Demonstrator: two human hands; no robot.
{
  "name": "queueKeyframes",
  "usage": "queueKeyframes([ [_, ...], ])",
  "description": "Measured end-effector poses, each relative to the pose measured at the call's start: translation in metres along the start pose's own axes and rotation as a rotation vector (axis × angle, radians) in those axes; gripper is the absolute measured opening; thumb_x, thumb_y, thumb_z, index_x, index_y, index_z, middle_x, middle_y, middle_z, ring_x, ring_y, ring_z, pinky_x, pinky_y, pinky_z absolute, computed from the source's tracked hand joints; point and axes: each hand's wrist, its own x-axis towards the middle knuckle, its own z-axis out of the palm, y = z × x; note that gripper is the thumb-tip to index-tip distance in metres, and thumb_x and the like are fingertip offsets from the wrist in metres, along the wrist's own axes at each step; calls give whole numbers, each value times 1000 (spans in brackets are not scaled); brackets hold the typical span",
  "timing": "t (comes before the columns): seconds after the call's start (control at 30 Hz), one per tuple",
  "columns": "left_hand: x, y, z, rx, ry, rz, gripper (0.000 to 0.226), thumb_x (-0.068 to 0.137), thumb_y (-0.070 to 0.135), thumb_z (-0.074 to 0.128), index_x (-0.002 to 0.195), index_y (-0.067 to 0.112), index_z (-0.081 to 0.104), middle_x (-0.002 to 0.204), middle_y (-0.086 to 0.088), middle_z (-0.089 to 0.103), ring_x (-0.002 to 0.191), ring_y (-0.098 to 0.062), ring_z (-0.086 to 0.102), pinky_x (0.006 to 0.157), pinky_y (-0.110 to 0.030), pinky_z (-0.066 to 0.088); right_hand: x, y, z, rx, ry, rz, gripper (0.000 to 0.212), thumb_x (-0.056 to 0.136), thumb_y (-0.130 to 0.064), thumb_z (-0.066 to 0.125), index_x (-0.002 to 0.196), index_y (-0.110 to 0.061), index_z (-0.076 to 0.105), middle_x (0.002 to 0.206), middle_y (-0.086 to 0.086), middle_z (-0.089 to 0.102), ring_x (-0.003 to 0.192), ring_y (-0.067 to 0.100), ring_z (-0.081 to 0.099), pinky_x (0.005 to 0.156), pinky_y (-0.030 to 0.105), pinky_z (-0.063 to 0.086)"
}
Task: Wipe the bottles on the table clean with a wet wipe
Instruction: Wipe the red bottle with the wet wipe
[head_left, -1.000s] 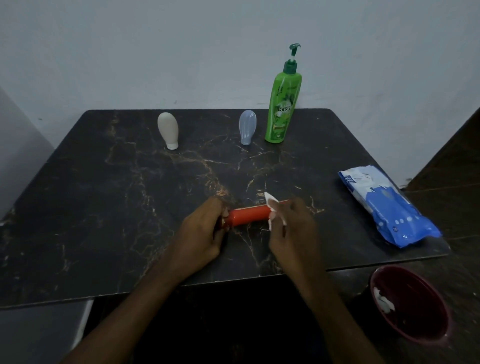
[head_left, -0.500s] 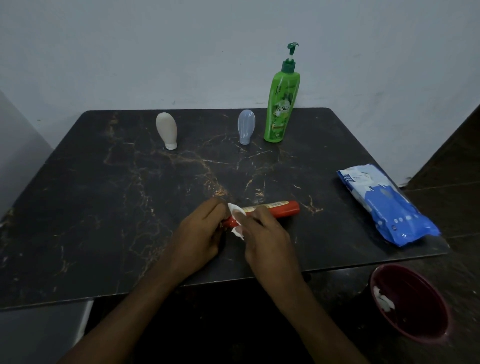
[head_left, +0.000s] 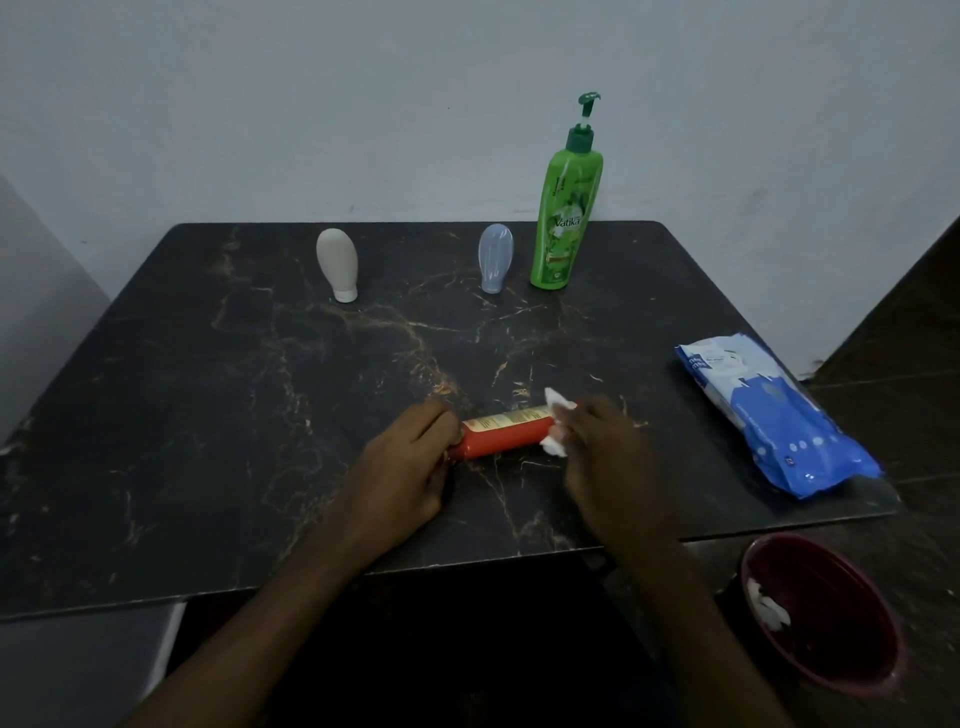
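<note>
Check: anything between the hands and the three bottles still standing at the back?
Nothing visible. Bare table lies between the hands and the beige bottle, blue bottle and green bottle. Left hand holds the red bottle; right hand holds the wipe.

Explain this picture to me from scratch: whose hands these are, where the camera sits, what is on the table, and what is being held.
There is no machine here. A person wears a camera on the head, looking forward and down, so you see that person's own two arms reaching in from below.

The left hand grips one end of a red bottle lying on its side on the dark table. The right hand presses a white wipe around the bottle's other end.

At the table's far edge stand a beige bottle, a pale blue bottle and a tall green pump bottle. On the right lies a blue wipe pack. Below the table's right corner sits a dark red bin with white scraps inside, probably used wipes.
</note>
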Motion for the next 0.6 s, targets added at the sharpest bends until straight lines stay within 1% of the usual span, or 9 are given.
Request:
queueKeyframes([
  [0.07,0,0,1,-8,-9,0,32,75,-4,69,98,13,55,108,1,55,91,-19,56,71,-34,51,-6,-28,12,60,-37,-66,51,88,-5,64,137,-19,54,115,-1,60,86,-1,52,77,-1,35],
  [0.13,-1,-1,1,-28,-20,11,33,73,-5,68,97,13,55,106,1,56,91,-19,56,69,-36,52,-14,-57,23,112,-53,-111,57,88,-9,63,142,-25,48,116,-7,55,93,4,56,85,8,40],
  [0.2,-1,-2,1,-56,-25,11,36,72,-8,68,97,14,54,105,3,54,89,-15,55,66,-36,52,-18,-73,25,80,-68,-134,56,89,-13,60,142,-24,47,114,-8,53,95,10,56,85,20,46],
  [0.23,-2,-2,1,-61,-27,6,38,71,-9,68,97,15,53,105,3,54,88,-14,55,65,-36,52,-17,-73,24,75,-70,-127,55,88,-12,59,141,-23,49,112,-7,54,96,11,56,84,22,47],
  [0.3,-2,-1,2,-36,-35,-3,41,71,-10,68,99,15,52,109,2,53,89,-15,54,63,-37,52,-13,-67,17,75,-71,-85,55,85,-7,62,137,-23,54,113,-7,55,96,11,57,85,17,44],
  [0.37,-2,-1,2,4,-38,-10,40,75,-5,70,103,15,50,113,0,52,92,-16,55,63,-38,54,-9,-51,9,52,-66,-47,52,87,-11,66,136,-22,55,116,-6,56,96,9,57,87,16,42],
  [0.43,-2,-2,3,27,-36,-4,39,79,1,72,107,16,50,118,-3,53,99,-19,57,67,-36,58,-5,-29,-2,-8,-70,-1,43,89,-15,66,131,-18,59,112,-1,59,90,7,52,81,18,40],
  [0.5,-2,-1,2,45,-23,21,34,82,6,69,107,16,48,120,-5,54,102,-21,58,69,-35,60,0,-1,-13,-11,-36,104,34,89,-15,66,123,-16,64,106,1,58,84,6,50,75,20,39],
  [0.6,-1,0,2,54,-3,41,28,83,11,62,106,16,47,119,-2,49,102,-19,53,68,-35,60,8,19,-22,6,-76,274,32,91,-19,66,122,-13,65,109,1,56,88,7,51,76,21,39],
])
